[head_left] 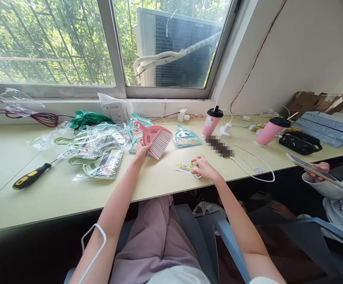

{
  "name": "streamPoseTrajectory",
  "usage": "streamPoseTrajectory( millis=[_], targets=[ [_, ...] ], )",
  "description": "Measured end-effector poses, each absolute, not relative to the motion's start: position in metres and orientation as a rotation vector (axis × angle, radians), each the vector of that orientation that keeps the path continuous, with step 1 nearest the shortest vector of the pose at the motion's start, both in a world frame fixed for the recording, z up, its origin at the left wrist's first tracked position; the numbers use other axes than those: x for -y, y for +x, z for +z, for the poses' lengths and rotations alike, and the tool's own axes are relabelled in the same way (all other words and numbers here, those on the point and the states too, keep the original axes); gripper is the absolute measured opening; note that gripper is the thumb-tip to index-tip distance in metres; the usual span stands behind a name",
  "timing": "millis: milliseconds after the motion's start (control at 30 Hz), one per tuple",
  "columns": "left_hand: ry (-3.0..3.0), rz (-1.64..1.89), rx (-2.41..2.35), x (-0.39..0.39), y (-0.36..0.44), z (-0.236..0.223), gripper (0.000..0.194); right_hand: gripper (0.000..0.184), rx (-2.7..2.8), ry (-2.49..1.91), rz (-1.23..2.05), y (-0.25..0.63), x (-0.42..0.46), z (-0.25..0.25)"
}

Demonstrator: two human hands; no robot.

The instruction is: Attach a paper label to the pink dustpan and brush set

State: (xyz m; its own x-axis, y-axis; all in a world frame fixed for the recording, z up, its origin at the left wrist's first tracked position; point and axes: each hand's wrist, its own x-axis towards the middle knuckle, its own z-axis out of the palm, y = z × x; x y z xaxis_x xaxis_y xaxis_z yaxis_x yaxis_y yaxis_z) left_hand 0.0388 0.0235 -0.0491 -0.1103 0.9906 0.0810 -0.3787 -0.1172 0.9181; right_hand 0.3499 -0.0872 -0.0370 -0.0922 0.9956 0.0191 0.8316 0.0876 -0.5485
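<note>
My left hand [142, 153] grips a pink mini dustpan-and-brush set [152, 134], raised above the table with its pale bristles facing right. To its right, my right hand [204, 167] has its fingers curled on a printed yellow-and-white label card [185, 169] lying at the table's front. Behind the pink set are green sets, partly covered by it. Another green dustpan-and-brush set [187, 138] with a printed card lies between my hands, farther back. Left of my left hand is a pile of green sets in clear plastic bags [96, 148].
A black-and-yellow screwdriver [32, 176] lies at left on the table [56, 201]. Pink cups [211, 122], a black case [300, 142] and blue boxes [328, 128] stand at right. A white cable [256, 175] loops near the edge. A person holding a phone [315, 169] sits at right.
</note>
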Motion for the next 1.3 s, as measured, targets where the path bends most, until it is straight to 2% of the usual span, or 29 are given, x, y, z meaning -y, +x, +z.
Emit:
streamPoseTrajectory(
  millis=[100, 267, 333, 633, 733, 833, 967, 1133, 1300],
  targets=[
    [0.922, 1.516, -0.933, -0.023, 0.039, -0.048, 0.055, 0.041, 2.029, -1.817, 0.608, 0.351, 0.084, -0.035],
    [0.895, 1.513, -0.936, -0.024, 0.039, -0.047, 0.058, 0.014, 2.048, -1.736, 0.748, 0.346, 0.080, -0.028],
    [0.896, 1.517, -0.930, -0.024, 0.039, -0.047, 0.059, 0.011, 1.996, -1.660, 0.851, 0.341, 0.080, -0.023],
    [0.850, 1.600, -0.848, -0.022, 0.041, -0.045, 0.061, 0.037, 1.366, -1.083, 1.419, 0.275, 0.027, 0.007],
    [0.797, 1.626, -0.845, -0.022, 0.040, -0.044, 0.062, 0.037, 1.211, -1.095, 1.364, 0.245, -0.001, -0.002],
    [0.733, 1.644, -0.867, -0.023, 0.040, -0.045, 0.060, 0.035, 1.033, -1.197, 1.174, 0.224, -0.014, -0.018],
    [0.635, 1.630, -0.917, -0.026, 0.042, -0.047, 0.055, 0.034, 1.061, -1.191, 1.051, 0.217, -0.014, -0.032],
    [0.622, 1.633, -0.902, -0.025, 0.046, -0.047, 0.053, 0.039, 1.099, -1.183, 1.194, 0.224, -0.010, -0.030],
    [0.648, 1.653, -0.842, -0.023, 0.045, -0.049, 0.057, 0.051, 1.025, -0.938, 1.334, 0.236, -0.013, -0.023]
  ],
)
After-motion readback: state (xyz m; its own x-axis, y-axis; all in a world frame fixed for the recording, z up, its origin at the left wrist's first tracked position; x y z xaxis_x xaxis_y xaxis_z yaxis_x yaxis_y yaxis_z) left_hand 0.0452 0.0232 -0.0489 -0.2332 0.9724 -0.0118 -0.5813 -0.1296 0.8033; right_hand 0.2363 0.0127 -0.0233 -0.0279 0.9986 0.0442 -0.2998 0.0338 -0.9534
